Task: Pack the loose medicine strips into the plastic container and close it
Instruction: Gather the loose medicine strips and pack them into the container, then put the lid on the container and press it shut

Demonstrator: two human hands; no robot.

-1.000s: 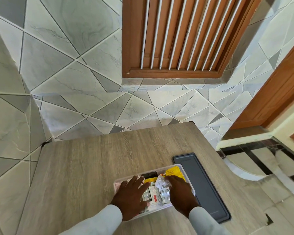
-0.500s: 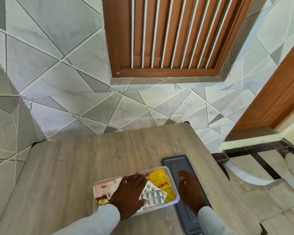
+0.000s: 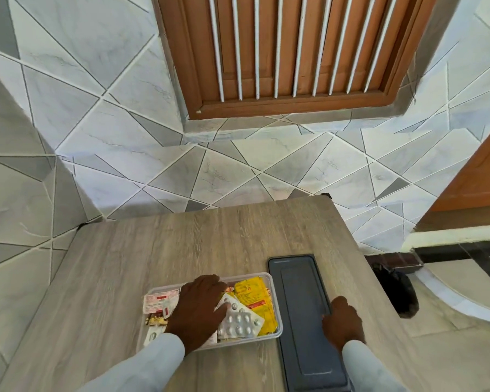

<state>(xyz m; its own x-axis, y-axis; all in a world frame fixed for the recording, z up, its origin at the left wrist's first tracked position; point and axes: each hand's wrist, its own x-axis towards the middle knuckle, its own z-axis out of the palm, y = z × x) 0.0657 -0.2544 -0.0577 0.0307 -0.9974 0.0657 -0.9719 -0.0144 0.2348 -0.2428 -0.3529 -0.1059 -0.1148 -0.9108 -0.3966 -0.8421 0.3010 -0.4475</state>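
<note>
A clear plastic container (image 3: 275, 281) sits on the wooden table (image 3: 159, 250), filled with medicine strips: a silver blister strip (image 3: 239, 321), a yellow packet (image 3: 252, 292) and a white-and-red strip (image 3: 157, 302). My left hand (image 3: 198, 309) lies flat over the strips inside the container, fingers pressing down on them. To its right lies the dark grey lid (image 3: 300, 306), flat on the table. My right hand (image 3: 341, 323) rests on the lid's right edge, with its fingers curled over that edge.
The table's right edge drops off just past the lid. A dark object (image 3: 393, 290) lies on the floor beyond it. A tiled wall and a wooden slatted door (image 3: 280, 52) stand behind the table.
My right hand left the container and moved right onto the lid. My left hand stayed on the strips. The view shifted, so the container now appears further left.
</note>
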